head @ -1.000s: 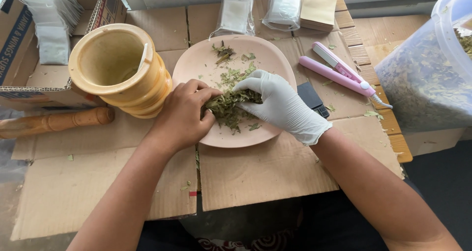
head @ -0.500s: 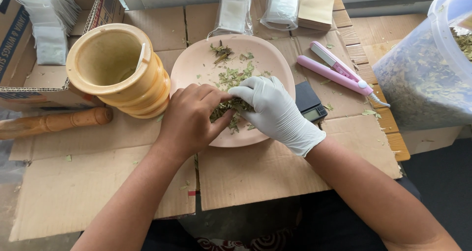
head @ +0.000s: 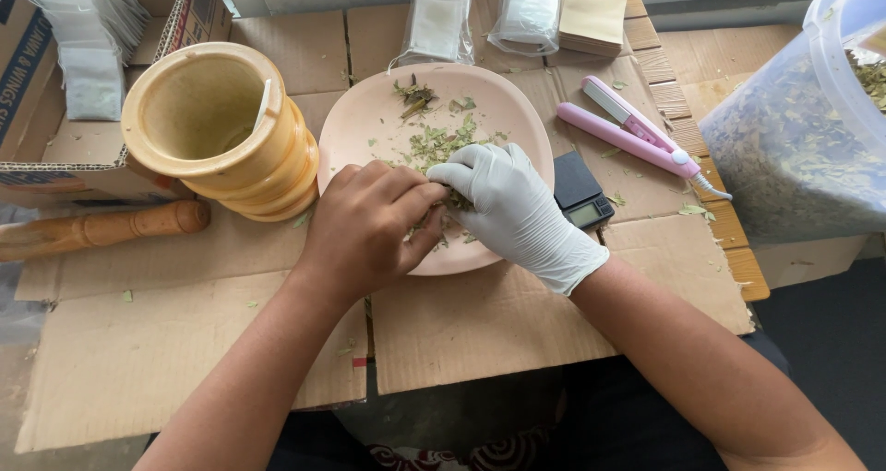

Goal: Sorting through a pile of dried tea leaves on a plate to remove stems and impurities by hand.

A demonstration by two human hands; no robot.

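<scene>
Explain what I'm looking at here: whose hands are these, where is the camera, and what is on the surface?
One camera, worn on a person's head, looks down at their own two hands. The left hand is bare; the right hand wears a white glove. Together they pinch a clump of dried green leaves over a pale pink plate on flattened cardboard. Around it lie a wooden mortar, its pestle, a pink clamp-like tool, a small black scale, stacks of small sachets and a clear tub of leaves.

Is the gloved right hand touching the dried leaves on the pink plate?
Touching. In the head view, the fingertips of the gloved right hand press into the dried leaves on the pink plate, with no gap; the left hand meets it there.
</scene>
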